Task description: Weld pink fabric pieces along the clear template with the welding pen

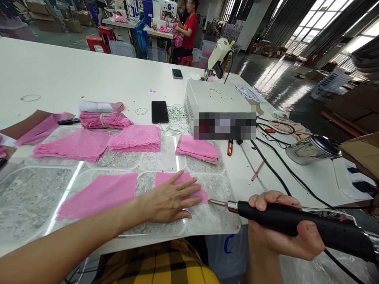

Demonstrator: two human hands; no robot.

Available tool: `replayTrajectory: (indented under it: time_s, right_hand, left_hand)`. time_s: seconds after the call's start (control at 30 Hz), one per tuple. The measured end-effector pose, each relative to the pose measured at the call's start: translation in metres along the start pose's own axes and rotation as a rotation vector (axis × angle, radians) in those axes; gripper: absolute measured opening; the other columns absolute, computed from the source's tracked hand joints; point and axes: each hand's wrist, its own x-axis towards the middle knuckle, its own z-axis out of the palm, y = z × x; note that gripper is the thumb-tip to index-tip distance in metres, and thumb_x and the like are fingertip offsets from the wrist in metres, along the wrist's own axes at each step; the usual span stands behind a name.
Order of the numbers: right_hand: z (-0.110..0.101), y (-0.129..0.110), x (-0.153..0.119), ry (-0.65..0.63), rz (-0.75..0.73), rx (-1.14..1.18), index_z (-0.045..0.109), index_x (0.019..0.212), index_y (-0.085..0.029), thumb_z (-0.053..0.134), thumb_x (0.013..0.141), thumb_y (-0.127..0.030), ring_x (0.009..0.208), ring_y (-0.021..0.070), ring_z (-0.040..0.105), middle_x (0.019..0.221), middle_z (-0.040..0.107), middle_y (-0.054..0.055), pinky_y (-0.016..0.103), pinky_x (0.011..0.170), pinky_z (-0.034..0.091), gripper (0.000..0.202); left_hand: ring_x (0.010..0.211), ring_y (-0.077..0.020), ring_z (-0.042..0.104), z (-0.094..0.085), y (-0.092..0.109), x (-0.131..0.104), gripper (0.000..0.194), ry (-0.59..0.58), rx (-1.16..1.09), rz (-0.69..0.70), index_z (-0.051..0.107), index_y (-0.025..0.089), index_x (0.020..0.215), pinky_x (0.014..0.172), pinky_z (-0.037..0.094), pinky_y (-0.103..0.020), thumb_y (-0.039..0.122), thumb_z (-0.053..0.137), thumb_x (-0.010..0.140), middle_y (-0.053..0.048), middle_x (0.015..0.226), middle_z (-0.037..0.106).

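My left hand (170, 197) lies flat, fingers spread, on a small pink fabric piece (166, 178), covering much of it. In my right hand (281, 232) is a thick black corded handpiece (272, 215), its thin metal tip pointing left at the fabric's right edge. Whether the tip touches the cloth I cannot tell. Left of my left hand a larger pink fabric piece (103, 193) rests on the same scratched clear mat (213, 217). Behind are a stack of pink lace pieces (134, 138), another pink stack (74, 145) and a folded pink piece (198, 148).
A grey control box (219, 92) stands at the back right, with black cables (275, 173) running along the table's right side. Nearby are an orange cutter (230, 147) and a glass jar (314, 149). Phones (160, 112) and tangled rubber bands (178, 118) lie behind. A person sits farther off.
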Motion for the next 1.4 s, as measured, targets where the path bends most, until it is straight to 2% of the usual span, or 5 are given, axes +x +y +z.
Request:
replayTrajectory:
  time_s: [0.3,0.67,1.2,1.33,1.4]
  right_hand:
    - [0.0,0.002,0.001,-0.011,0.003,-0.014,0.063,0.072,-0.016,0.051,0.061,-0.042,0.044,0.0138,0.051,0.062,0.056,0.0,0.03,0.04,0.042,0.03]
    - [0.002,0.002,0.0,0.0,0.005,-0.02,0.063,0.071,-0.016,0.052,0.06,-0.042,0.044,0.0126,0.051,0.062,0.056,0.0,0.029,0.041,0.043,0.03]
    - [0.002,0.001,0.002,-0.061,0.008,-0.025,0.062,0.07,-0.017,0.053,0.063,-0.034,0.044,0.0131,0.052,0.062,0.057,0.0,0.03,0.041,0.045,0.021]
    - [0.006,-0.004,0.007,-0.014,-0.013,-0.034,0.061,0.067,-0.017,0.055,0.058,-0.038,0.042,0.0129,0.05,0.059,0.055,0.0,0.03,0.039,0.043,0.024]
    - [0.009,-0.008,0.009,0.023,-0.028,-0.045,0.06,0.064,-0.018,0.054,0.054,-0.041,0.039,0.0126,0.048,0.057,0.053,-0.001,0.03,0.037,0.04,0.026]
  left_hand:
    - [0.141,-0.0297,0.032,-0.005,0.001,0.001,0.048,-0.022,0.02,-0.002,0.046,0.02,0.14,0.119,0.004,-0.055,0.046,0.04,0.1,-0.011,0.149,0.041]
    - [0.14,-0.028,0.034,-0.002,0.001,0.0,0.047,0.02,-0.009,-0.011,0.048,0.021,0.138,0.119,0.007,-0.053,0.046,0.044,0.099,-0.011,0.147,0.044]
    - [0.141,-0.0301,0.031,-0.001,0.0,0.0,0.049,-0.017,-0.009,-0.007,0.046,0.02,0.14,0.118,0.009,-0.055,0.045,0.043,0.099,-0.012,0.15,0.039]
    - [0.142,-0.0321,0.03,-0.011,-0.002,0.001,0.052,-0.003,-0.053,-0.013,0.047,0.02,0.139,0.117,0.013,-0.057,0.052,0.042,0.098,-0.014,0.15,0.039]
    - [0.143,-0.0313,0.028,-0.021,-0.003,-0.003,0.05,0.017,-0.088,-0.058,0.048,0.02,0.139,0.116,0.017,-0.057,0.049,0.04,0.099,-0.013,0.151,0.038]
